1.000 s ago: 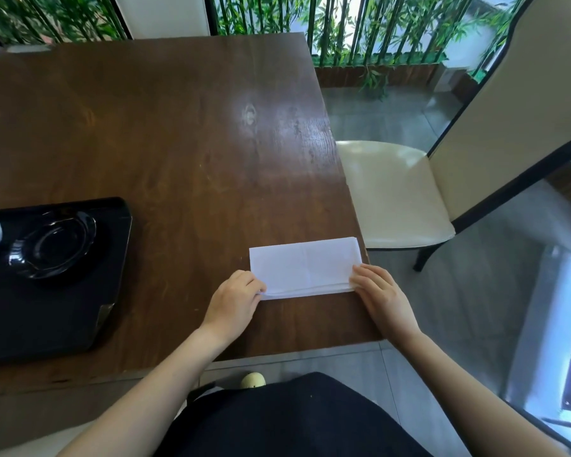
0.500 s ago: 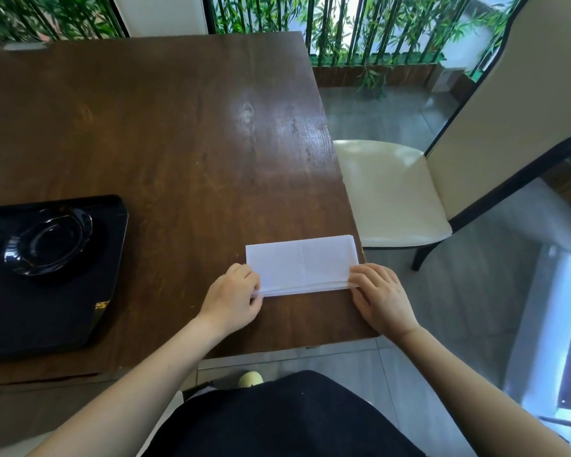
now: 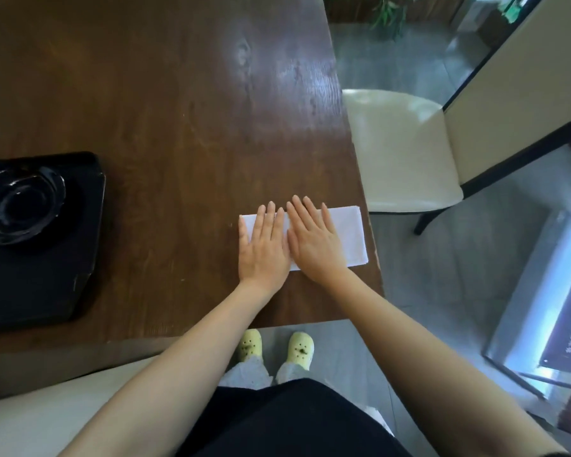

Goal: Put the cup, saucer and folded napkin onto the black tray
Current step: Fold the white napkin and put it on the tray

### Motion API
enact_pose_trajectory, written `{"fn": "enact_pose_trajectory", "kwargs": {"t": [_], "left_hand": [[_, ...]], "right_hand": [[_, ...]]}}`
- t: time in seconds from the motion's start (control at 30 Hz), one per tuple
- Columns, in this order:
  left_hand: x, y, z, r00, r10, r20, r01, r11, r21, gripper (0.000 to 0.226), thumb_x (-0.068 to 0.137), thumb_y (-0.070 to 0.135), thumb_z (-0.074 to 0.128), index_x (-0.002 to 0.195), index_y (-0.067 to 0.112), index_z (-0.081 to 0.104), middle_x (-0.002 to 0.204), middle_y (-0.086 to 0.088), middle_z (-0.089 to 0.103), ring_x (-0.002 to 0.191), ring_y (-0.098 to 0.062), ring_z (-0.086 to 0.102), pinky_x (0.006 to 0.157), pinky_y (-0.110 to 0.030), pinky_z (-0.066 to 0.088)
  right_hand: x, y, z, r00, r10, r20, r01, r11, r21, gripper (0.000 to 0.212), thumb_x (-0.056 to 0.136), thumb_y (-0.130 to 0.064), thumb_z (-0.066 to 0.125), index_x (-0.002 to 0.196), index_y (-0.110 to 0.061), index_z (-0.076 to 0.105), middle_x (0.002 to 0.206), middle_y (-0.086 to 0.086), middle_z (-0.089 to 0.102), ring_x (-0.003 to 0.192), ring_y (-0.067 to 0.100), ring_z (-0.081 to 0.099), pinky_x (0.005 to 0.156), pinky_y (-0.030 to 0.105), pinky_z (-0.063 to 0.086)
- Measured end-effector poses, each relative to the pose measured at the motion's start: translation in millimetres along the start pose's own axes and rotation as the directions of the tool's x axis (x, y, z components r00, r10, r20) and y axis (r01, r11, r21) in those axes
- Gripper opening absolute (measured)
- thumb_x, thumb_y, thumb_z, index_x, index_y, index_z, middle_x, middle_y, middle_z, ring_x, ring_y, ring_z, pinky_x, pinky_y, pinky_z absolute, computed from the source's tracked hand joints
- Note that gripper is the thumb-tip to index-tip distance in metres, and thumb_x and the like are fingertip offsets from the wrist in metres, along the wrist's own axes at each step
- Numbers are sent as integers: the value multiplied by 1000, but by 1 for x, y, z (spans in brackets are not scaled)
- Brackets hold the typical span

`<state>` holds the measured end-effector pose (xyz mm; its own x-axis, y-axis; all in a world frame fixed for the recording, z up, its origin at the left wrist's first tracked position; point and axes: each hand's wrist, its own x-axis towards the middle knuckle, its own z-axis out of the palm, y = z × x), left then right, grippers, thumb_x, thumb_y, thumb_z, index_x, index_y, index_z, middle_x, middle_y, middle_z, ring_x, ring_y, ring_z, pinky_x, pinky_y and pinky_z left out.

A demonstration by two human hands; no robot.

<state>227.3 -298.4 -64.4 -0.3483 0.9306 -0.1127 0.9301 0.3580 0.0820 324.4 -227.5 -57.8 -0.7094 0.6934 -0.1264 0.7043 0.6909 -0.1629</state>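
head view | left hand (image 3: pixel 264 247) and right hand (image 3: pixel 314 240) spread flat, side by side, pressing white napkin (image 3: pixel 350 237) on table (image 3: pixel 178 127) | tray (image 3: pixel 40 291) well left of left hand, saucer (image 3: pixel 23 206) on it, cup not visible | risk: napkin beside right table edge, thin and flat, folds may spring open or slip off when lifted

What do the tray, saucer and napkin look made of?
Tray: black, glossy, probably lacquer or plastic; its edge glints. Saucer: dark glass, probably; bright rim highlights. Napkin: white, matte, paper or cloth; I cannot tell which.
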Motion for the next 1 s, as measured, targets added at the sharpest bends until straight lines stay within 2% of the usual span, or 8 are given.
{"fn": "enact_pose_trajectory", "kwargs": {"t": [0.2,0.37,0.53,0.77,0.9,1.0], "left_hand": [[0,-6,1,1000,10,-17,-10,1000,-26,58,95,39,2,147,14,5,158,-5,6,145,-18,2,117,-46,2],[0,-22,1,1000,-27,-11,27,999,-33,65,93,49,10,148,14,4,158,-5,5,145,-19,2,118,-43,2],[-3,-35,2,999,-32,-4,32,999,-10,71,90,57,10,148,15,5,158,-5,4,145,-18,0,117,-44,0],[-1,-37,2,1000,-14,-11,14,1000,-14,73,89,59,9,148,16,7,158,-4,6,145,-19,1,118,-46,1],[1,-39,-2,999,22,33,-22,1000,2,73,89,60,13,148,17,5,158,-4,4,145,-20,1,117,-46,0],[8,-46,-11,998,55,42,-54,998,-36,70,91,58,24,147,17,16,158,-3,14,145,-20,9,116,-45,1]], "right_hand": [[-6,6,6,999,36,-39,-34,998,52,56,97,-43,15,148,-19,13,159,0,12,146,18,2,117,40,-5],[-16,23,6,993,114,-31,-112,992,62,59,96,-46,12,149,-21,7,159,-2,6,146,18,-3,119,42,-4],[-28,44,2,981,180,-74,-185,980,-68,63,94,-49,11,149,-16,11,158,2,11,146,17,4,118,42,-4],[-33,59,0,991,132,-28,-133,990,-37,62,96,-46,12,149,-15,3,159,2,5,146,16,-4,118,37,-6],[-34,61,1,991,129,-20,-129,991,-31,63,95,-48,8,148,-16,0,159,2,2,146,16,-6,117,35,-8],[-33,58,2,990,139,-31,-141,989,-47,64,95,-49,6,149,-15,1,159,2,2,146,17,-5,117,36,-8]]}}
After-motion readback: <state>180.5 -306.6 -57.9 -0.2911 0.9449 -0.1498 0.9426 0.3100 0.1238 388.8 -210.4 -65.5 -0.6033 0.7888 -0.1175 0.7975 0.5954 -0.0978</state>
